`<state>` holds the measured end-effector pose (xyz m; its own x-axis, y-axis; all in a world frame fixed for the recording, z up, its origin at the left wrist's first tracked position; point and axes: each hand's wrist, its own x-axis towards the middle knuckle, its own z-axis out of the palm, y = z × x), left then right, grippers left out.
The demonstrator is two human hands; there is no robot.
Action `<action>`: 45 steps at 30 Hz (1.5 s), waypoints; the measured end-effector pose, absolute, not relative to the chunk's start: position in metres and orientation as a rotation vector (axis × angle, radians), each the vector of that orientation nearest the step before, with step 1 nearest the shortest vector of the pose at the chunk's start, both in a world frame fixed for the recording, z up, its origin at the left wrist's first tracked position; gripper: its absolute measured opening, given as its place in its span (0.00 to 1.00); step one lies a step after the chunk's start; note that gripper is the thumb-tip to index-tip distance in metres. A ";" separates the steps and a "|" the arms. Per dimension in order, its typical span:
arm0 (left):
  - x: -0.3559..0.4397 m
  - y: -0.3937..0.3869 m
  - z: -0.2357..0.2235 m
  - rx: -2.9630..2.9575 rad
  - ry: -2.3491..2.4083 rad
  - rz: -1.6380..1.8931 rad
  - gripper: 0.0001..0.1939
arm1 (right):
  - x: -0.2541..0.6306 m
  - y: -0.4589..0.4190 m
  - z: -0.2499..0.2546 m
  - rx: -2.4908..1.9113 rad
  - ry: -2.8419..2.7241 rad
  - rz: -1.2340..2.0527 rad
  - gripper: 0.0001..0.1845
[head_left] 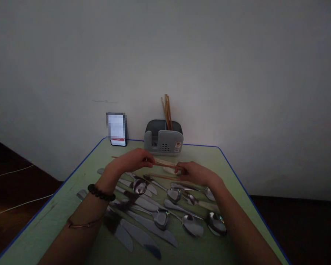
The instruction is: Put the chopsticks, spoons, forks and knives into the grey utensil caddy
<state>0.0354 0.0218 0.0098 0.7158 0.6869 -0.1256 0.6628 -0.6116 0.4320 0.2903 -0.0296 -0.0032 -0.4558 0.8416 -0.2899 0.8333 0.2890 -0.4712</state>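
Note:
My left hand (136,161) and my right hand (192,173) are both closed on a wooden chopstick (167,165), which lies crosswise between their fingertips just over the table. More thin pale sticks show behind it, and I cannot tell whether I hold those too. A further chopstick (161,177) lies nearer me, its right end by my right hand. Beneath the fingers is a small pale oval thing (169,170), partly hidden. Behind my hands stands a grey utensil holder (163,142) with several chopsticks (168,110) upright in its right compartment.
Several metal spoons (191,224) and table knives (143,235) are spread over the green table (231,184) between my forearms. A phone (117,129) leans against the wall (237,81) at the back left. The table has a blue edge.

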 end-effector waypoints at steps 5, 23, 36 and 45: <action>0.034 0.021 0.012 2.475 1.030 0.047 0.12 | 0.293 -0.031 0.003 -1.604 -2.459 0.992 0.12; 0.041 0.020 -0.022 2.442 1.270 -0.284 0.24 | 0.303 -0.036 0.017 -1.966 -2.583 0.865 0.13; 0.039 0.020 -0.016 2.432 1.261 -0.274 0.28 | 0.276 -0.041 0.007 -2.113 -2.609 0.670 0.12; 0.043 0.017 -0.008 2.311 1.344 -0.353 0.19 | 0.268 -0.045 0.008 -2.080 -2.645 0.631 0.12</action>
<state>0.0432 0.0169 -0.0083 0.4950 0.7562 -0.4280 0.8689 -0.4303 0.2446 0.2681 -0.0453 0.0081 -0.2368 0.8690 -0.4344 0.9715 0.2095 -0.1106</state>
